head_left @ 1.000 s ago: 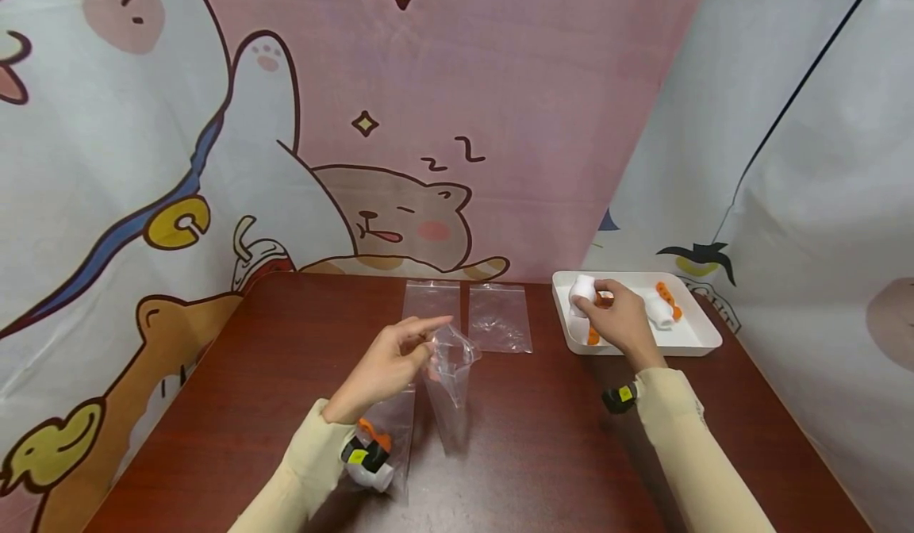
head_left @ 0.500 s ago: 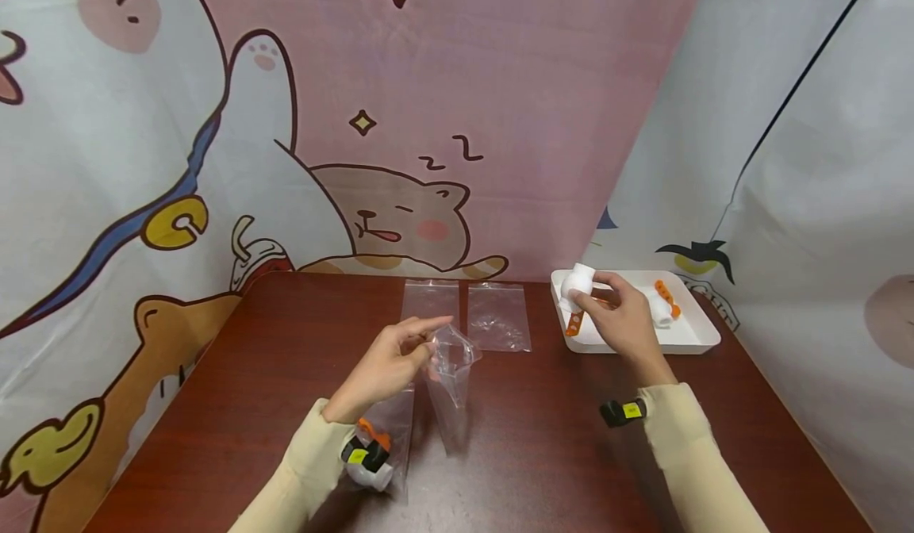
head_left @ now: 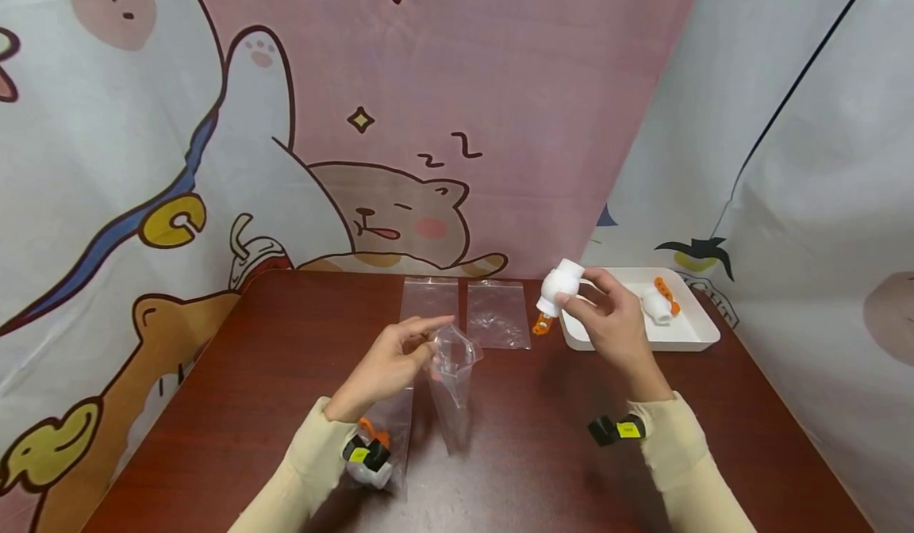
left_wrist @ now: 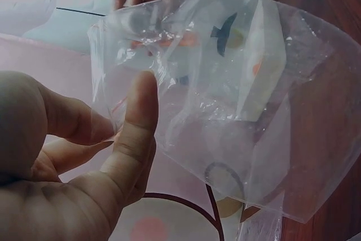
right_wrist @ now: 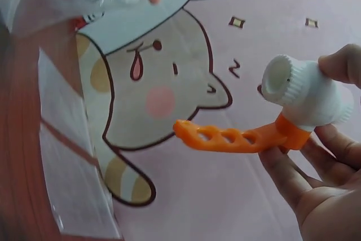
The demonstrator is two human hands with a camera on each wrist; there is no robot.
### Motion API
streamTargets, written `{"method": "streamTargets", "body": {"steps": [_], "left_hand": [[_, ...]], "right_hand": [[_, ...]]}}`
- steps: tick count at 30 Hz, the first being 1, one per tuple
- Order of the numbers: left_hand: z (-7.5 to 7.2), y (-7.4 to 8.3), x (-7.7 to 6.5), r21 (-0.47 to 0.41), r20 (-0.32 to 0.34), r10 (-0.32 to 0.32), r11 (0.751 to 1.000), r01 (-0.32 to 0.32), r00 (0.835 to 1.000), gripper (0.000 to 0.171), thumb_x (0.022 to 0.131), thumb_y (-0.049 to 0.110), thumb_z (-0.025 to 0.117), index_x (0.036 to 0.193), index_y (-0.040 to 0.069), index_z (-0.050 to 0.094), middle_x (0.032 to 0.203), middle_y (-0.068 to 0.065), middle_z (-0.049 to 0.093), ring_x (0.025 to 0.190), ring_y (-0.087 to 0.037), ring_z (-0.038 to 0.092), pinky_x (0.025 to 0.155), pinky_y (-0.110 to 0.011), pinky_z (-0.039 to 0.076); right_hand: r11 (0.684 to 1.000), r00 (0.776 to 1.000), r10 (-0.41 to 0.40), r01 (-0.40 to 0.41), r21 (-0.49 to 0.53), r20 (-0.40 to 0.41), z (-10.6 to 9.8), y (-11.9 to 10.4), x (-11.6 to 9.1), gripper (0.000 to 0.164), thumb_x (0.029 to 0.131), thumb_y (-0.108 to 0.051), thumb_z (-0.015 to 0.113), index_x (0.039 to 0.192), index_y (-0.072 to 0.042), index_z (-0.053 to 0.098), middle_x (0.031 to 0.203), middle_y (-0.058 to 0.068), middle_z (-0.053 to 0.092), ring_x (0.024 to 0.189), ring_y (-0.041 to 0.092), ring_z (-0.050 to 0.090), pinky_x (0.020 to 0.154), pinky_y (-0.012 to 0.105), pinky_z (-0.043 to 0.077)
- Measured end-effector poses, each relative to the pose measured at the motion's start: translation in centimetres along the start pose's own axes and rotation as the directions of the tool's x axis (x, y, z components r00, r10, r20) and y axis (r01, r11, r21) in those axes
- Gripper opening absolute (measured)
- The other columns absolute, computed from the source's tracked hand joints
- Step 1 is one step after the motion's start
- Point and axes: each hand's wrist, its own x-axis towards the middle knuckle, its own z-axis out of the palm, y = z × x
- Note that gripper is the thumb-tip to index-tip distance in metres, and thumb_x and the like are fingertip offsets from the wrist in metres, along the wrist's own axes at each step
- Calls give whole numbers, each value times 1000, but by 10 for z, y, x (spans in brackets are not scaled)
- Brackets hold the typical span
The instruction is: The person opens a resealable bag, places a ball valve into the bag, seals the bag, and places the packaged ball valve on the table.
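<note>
Between thumb and fingers, my right hand [head_left: 610, 319] holds a white plastic ball valve [head_left: 560, 283] with an orange handle [right_wrist: 225, 139], in the air just left of the white tray. Its ribbed round end faces the right wrist camera. My left hand [head_left: 389, 362] pinches the upper edge of a clear plastic zip bag [head_left: 451, 390], whose mouth gapes open above the table. In the left wrist view the bag [left_wrist: 225, 111] spreads out in front of my fingers, and the tray and right hand show through it.
The white tray [head_left: 685, 341] at the right back holds another ball valve [head_left: 655, 308]. Two flat clear bags [head_left: 498, 315] lie at the table's back edge. Below my left wrist lies a filled bag [head_left: 400, 430] with a white and orange valve inside. A printed cloth hangs behind.
My right hand has lifted the ball valve out of the tray and carried it left past the tray's edge. The left hand and its bag have stayed in place.
</note>
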Motion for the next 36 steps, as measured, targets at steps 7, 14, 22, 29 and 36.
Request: {"method": "streamTargets", "body": {"steps": [7,14,22,29,36], "left_hand": [[2,1,0,3,16,-14,1000,14,1000,45,103,3,55,144,19,60,107,-19,60,73,-33,72,62,-25,52],[5,2,2,-16,19,2,1000,-1,1000,44,102,1,55,144,14,60,108,-26,59,69,-19,71,66,-28,57],[8,7,0,-12,34,-13,1000,14,999,44,103,3,55,145,16,59,111,-18,60,70,-21,69,68,-32,60],[10,14,-2,-45,46,-17,999,19,999,43,103,3,54,144,16,60,109,-17,60,73,-22,68,69,-37,62],[11,17,-2,-34,30,7,999,-6,1000,41,103,3,54,142,12,60,103,-16,59,71,-19,68,66,-35,61]], "right_hand": [[968,983,-164,145,202,79,16,-11,-11,42,88,15,68,128,4,59,129,2,67,115,11,69,90,22,59],[938,949,-240,172,301,206,36,-29,-24,49,86,16,68,132,7,55,133,9,67,122,20,67,94,25,58],[934,925,-265,177,309,273,56,-36,-33,50,86,14,70,133,9,54,137,18,64,122,24,66,96,31,59],[930,901,-288,182,319,324,67,-31,-38,52,87,14,69,135,6,53,139,28,58,127,23,64,103,35,55],[934,875,-309,206,292,372,74,-24,-41,52,86,13,71,135,3,55,138,33,57,127,27,64,106,36,54]]}}
